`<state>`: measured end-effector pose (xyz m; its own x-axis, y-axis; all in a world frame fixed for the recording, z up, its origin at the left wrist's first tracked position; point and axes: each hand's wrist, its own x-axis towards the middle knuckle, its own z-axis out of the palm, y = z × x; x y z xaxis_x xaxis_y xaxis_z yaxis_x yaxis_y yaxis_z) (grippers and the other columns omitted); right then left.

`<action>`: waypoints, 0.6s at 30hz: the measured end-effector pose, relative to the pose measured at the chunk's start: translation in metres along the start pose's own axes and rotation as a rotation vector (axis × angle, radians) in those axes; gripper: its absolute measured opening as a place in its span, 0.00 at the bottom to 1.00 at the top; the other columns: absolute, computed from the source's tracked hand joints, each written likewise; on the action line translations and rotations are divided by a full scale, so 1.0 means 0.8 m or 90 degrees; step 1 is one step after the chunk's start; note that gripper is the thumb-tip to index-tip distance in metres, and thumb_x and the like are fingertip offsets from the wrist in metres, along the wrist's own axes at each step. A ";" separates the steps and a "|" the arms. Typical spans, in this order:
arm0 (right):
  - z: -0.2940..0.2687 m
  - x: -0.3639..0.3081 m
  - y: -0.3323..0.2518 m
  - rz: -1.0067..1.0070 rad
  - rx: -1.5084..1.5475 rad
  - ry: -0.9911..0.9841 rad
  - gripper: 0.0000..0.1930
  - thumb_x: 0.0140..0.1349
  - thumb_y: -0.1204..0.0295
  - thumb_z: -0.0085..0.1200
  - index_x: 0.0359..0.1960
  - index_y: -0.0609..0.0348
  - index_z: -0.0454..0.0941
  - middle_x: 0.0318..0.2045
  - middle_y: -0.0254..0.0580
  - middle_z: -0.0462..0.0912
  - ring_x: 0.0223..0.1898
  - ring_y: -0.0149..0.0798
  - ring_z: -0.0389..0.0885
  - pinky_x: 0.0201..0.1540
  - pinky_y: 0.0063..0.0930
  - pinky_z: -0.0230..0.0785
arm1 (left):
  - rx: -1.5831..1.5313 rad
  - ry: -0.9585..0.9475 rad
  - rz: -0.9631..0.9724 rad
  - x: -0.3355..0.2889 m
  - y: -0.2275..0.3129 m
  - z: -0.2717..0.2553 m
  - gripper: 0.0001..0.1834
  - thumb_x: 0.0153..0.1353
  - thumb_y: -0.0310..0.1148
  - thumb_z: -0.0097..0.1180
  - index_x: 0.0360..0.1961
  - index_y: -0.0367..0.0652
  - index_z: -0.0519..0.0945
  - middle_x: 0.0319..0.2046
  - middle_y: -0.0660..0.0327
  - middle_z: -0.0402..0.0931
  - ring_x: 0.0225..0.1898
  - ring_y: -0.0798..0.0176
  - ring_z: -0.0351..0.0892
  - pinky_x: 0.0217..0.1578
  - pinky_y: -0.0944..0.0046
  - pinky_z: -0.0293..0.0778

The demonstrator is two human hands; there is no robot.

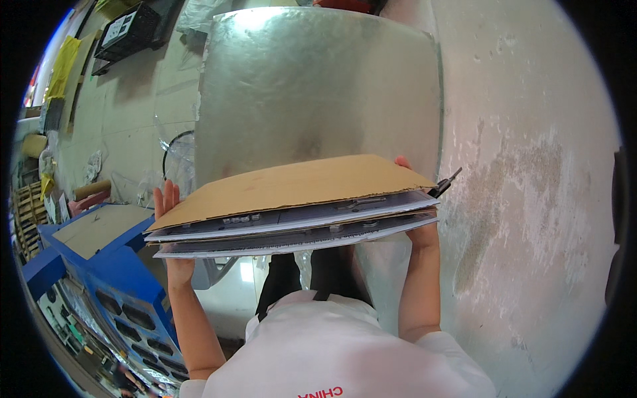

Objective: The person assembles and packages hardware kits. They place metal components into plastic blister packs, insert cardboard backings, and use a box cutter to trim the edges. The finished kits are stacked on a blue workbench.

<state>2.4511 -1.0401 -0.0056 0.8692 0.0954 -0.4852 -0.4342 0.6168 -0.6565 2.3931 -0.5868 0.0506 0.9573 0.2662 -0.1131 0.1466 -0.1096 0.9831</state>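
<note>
A layered stack of cardboard and pale grey-white sheets (292, 239) is held level in front of my body. Its top is a brown cardboard sheet (298, 182), and small pieces I cannot make out show in the gaps between layers. My left hand (167, 199) grips the stack's left end, fingers up along the edge and the rest hidden below. At the other end, my right hand (423, 233) supports it from beneath, with fingertips showing past the far edge. A dark, pointed object (446, 184) pokes out beside the right end; its kind is unclear.
Beyond the stack is a wide metallic-looking table surface (318, 86). A worn, stained wall (517, 166) runs along the right. To the left stand a blue cabinet (126, 265) with dark oval openings and a cardboard piece on top, clear plastic wrap (179, 156), and a black crate (129, 30).
</note>
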 end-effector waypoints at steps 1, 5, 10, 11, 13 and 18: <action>0.000 0.002 -0.001 0.008 -0.007 0.004 0.28 0.72 0.73 0.57 0.72 0.67 0.68 0.71 0.45 0.73 0.69 0.38 0.73 0.73 0.33 0.66 | 0.012 -0.005 -0.010 0.001 -0.002 0.000 0.60 0.62 0.65 0.64 0.83 0.46 0.48 0.81 0.49 0.51 0.82 0.47 0.46 0.79 0.46 0.44; -0.005 0.014 -0.006 -0.027 -0.161 0.011 0.28 0.73 0.65 0.59 0.69 0.68 0.72 0.67 0.43 0.77 0.66 0.37 0.75 0.71 0.32 0.68 | -0.035 0.004 -0.057 0.003 -0.021 -0.003 0.44 0.72 0.56 0.57 0.80 0.44 0.57 0.75 0.48 0.63 0.74 0.52 0.63 0.75 0.50 0.56; -0.020 0.033 -0.010 -0.075 -0.246 -0.017 0.15 0.66 0.67 0.67 0.51 0.55 0.79 0.70 0.45 0.74 0.66 0.40 0.76 0.69 0.36 0.71 | -0.101 -0.003 -0.026 0.008 -0.060 -0.017 0.37 0.71 0.52 0.61 0.71 0.41 0.66 0.69 0.48 0.69 0.72 0.52 0.68 0.74 0.49 0.60; -0.023 0.036 -0.011 -0.103 -0.248 -0.046 0.14 0.62 0.71 0.69 0.45 0.54 0.77 0.71 0.46 0.73 0.67 0.42 0.76 0.69 0.38 0.70 | -0.034 -0.006 -0.008 0.009 -0.068 -0.019 0.36 0.72 0.52 0.59 0.71 0.41 0.67 0.69 0.48 0.69 0.72 0.52 0.67 0.74 0.49 0.60; -0.029 0.039 -0.012 -0.158 -0.249 -0.103 0.17 0.54 0.80 0.73 0.34 0.51 0.73 0.72 0.49 0.72 0.68 0.45 0.75 0.69 0.43 0.70 | 0.185 -0.029 0.060 0.011 -0.077 -0.024 0.34 0.74 0.54 0.55 0.69 0.41 0.67 0.69 0.47 0.69 0.72 0.51 0.67 0.74 0.48 0.60; -0.036 0.037 -0.014 -0.191 -0.251 -0.138 0.16 0.57 0.83 0.69 0.33 0.53 0.70 0.74 0.53 0.68 0.70 0.49 0.73 0.70 0.44 0.68 | 0.029 -0.013 0.015 0.014 -0.076 -0.024 0.33 0.77 0.56 0.50 0.69 0.41 0.67 0.68 0.47 0.70 0.72 0.50 0.67 0.74 0.47 0.59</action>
<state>2.4749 -1.0667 -0.0296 0.9794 0.1446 -0.1408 -0.1795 0.3051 -0.9353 2.3901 -0.5584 -0.0076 0.9656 0.2428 -0.0936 0.1348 -0.1593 0.9780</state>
